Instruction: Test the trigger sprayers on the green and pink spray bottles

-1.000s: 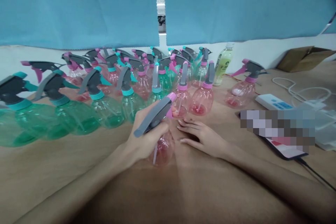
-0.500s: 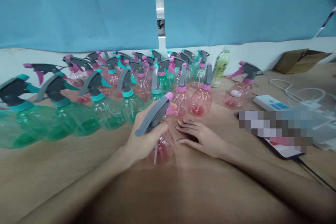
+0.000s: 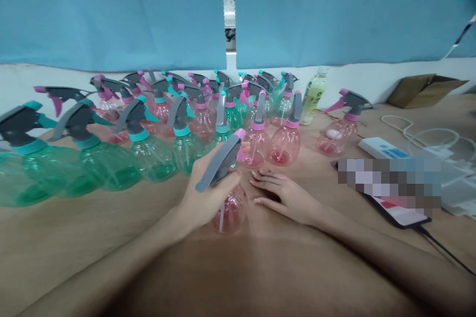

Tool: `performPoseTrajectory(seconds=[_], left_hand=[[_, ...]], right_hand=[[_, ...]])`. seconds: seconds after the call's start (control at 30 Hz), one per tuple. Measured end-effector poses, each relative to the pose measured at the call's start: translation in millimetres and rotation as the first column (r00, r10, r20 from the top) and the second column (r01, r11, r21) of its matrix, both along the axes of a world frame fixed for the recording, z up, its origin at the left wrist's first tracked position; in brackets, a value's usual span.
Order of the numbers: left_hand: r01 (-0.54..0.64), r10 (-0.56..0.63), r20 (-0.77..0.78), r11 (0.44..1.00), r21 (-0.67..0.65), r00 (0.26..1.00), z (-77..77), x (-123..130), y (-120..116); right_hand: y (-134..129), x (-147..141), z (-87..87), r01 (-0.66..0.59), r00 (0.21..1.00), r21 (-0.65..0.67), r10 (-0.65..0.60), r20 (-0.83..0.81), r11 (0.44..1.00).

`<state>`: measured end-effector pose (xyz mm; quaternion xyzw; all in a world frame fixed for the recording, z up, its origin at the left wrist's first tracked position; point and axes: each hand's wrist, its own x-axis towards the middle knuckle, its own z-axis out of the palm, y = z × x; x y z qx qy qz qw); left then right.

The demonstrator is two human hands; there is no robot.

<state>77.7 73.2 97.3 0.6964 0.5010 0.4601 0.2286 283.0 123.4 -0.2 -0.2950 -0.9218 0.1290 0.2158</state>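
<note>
My left hand (image 3: 208, 188) is wrapped round the neck of a pink see-through spray bottle (image 3: 231, 212) with a grey head and pink nozzle. The bottle stands on the brown table (image 3: 230, 277), and my fingers hide its collar. To its right my right hand (image 3: 288, 195) lies on the table, palm down, fingers stretched out and holding nothing. Just beyond the hands stand two pink spray bottles (image 3: 284, 143). A row of green spray bottles (image 3: 152, 158) with turquoise collars runs off to the left.
More spray bottles (image 3: 201, 119) crowd the back by the wall. A drink bottle (image 3: 313, 96) and a lone pink spray bottle (image 3: 336, 136) stand right of them. Farther right are a power strip (image 3: 385, 147), a phone (image 3: 405, 213) with a cable, white cords and a cardboard box (image 3: 427, 90).
The view has shifted very slightly. Both hands and the held spray bottle stay in practically the same place.
</note>
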Motion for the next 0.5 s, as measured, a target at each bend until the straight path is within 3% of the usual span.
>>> performPoseTrajectory(seconds=[0.5], left_hand=[[-0.059,0.058,-0.027,0.998,-0.016,0.998,-0.7,0.2,-4.1]], right_hand=[[0.4,-0.1,0.5,-0.007,1.000,-0.004,0.007,-0.015,1.000]])
